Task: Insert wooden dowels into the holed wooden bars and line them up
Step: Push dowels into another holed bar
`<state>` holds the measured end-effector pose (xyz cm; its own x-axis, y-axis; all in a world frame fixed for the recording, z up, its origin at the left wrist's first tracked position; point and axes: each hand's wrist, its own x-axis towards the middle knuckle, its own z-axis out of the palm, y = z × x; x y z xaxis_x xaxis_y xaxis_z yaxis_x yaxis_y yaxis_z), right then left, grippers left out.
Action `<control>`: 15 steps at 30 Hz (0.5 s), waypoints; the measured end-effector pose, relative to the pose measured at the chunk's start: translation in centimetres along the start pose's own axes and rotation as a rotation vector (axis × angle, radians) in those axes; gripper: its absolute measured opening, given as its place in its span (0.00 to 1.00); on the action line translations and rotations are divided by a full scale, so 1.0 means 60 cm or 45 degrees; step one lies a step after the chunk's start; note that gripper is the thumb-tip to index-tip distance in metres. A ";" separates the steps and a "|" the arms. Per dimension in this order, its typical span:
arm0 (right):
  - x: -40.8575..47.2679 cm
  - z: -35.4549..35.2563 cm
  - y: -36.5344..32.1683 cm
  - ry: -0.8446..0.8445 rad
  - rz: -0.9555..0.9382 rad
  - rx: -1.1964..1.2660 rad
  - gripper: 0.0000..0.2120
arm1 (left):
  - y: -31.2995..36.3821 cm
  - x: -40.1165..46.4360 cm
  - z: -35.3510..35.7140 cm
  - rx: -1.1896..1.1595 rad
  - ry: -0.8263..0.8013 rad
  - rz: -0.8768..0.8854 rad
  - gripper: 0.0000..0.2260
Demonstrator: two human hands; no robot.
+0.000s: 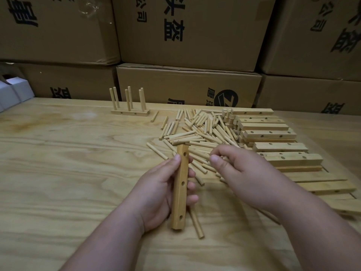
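My left hand (pixel 156 190) grips a holed wooden bar (pixel 180 186), held lengthwise away from me, with three holes showing on its side. My right hand (pixel 240 173) hovers over the pile of loose dowels (pixel 197 132), thumb and fingers pinched together; whether a dowel is between them I cannot tell. A stack of holed bars (pixel 267 132) lies right of the pile. At the far middle of the table stand finished bars (pixel 130 112) with several upright dowels in them.
The wooden table (pixel 68 163) runs left and toward me. One dowel (pixel 196 223) lies beside the held bar's near end. Stacked cardboard boxes (pixel 187 87) wall off the far edge. White boxes (pixel 13 92) sit at far left.
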<state>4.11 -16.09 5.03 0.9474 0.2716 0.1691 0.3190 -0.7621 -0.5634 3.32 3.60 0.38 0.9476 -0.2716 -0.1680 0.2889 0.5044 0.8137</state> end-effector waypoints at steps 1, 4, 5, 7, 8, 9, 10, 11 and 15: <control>0.000 -0.001 -0.001 -0.001 0.006 -0.019 0.09 | 0.000 0.000 0.000 -0.006 0.011 0.003 0.17; -0.001 -0.006 -0.005 0.024 0.042 -0.103 0.11 | -0.001 0.001 0.000 -0.012 0.039 0.011 0.19; -0.002 -0.008 -0.007 0.030 0.050 -0.124 0.12 | -0.001 0.000 0.000 -0.009 0.042 0.013 0.19; -0.003 -0.011 -0.012 0.043 0.057 -0.150 0.12 | -0.001 0.000 0.000 -0.001 0.035 0.010 0.17; -0.003 -0.013 -0.014 0.058 0.052 -0.155 0.13 | -0.001 0.000 -0.001 0.007 0.026 0.005 0.16; -0.003 -0.014 -0.017 0.077 0.045 -0.158 0.13 | -0.001 0.000 -0.001 0.017 0.018 0.002 0.14; -0.004 -0.016 -0.019 0.095 0.038 -0.162 0.13 | -0.001 0.000 -0.001 0.027 0.011 0.000 0.14; -0.004 -0.017 -0.021 0.105 0.035 -0.171 0.13 | -0.001 0.000 -0.001 0.033 0.009 -0.001 0.13; -0.008 -0.021 -0.026 0.093 0.041 -0.253 0.14 | -0.001 -0.003 0.000 0.048 -0.001 0.007 0.12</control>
<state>3.19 -15.77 6.88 0.9542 0.2070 0.2159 0.2798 -0.8728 -0.3999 3.15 3.63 0.36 0.9491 -0.2695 -0.1632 0.2783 0.4744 0.8352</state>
